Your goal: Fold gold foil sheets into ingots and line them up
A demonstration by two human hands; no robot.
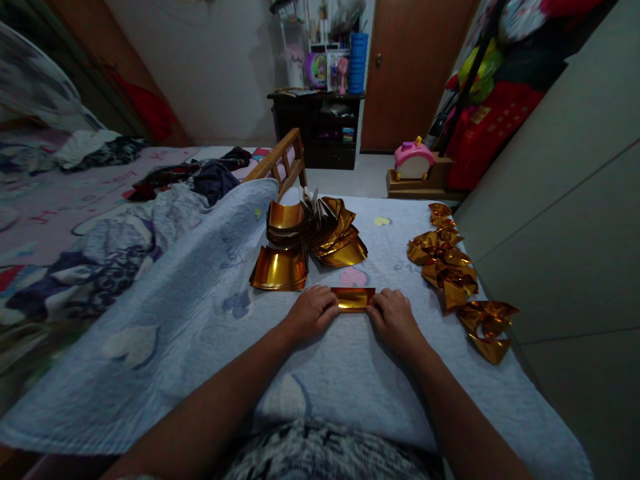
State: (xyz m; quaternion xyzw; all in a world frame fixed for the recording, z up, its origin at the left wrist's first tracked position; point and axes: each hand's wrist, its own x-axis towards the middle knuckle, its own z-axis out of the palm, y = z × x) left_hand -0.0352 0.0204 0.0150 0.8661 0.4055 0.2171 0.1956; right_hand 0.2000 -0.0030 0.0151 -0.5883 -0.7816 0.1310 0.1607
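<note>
A narrow strip of folded gold foil paper (354, 300) lies across the blue bedspread in front of me. My left hand (314, 312) grips its left end, thumb on the near side and fingers curled over. At the right end, my right hand (394, 315) pinches it the same way. Just beyond my left hand sits a fanned stack of gold foil sheets (280, 268), with more curved sheets (345, 250) behind and to its right. Folded gold foil pieces (449, 273) form a row along the right edge of the bed, the closest one (490, 327) nearest my right arm.
A wooden bed rail (280, 160) stands at the far end. Rumpled clothes (215, 180) lie on another bed to the left. Beyond are a dark cabinet (315, 147), a brown door (415, 67) and a pink toy case (414, 161). A pale wardrobe (560, 233) borders the right side.
</note>
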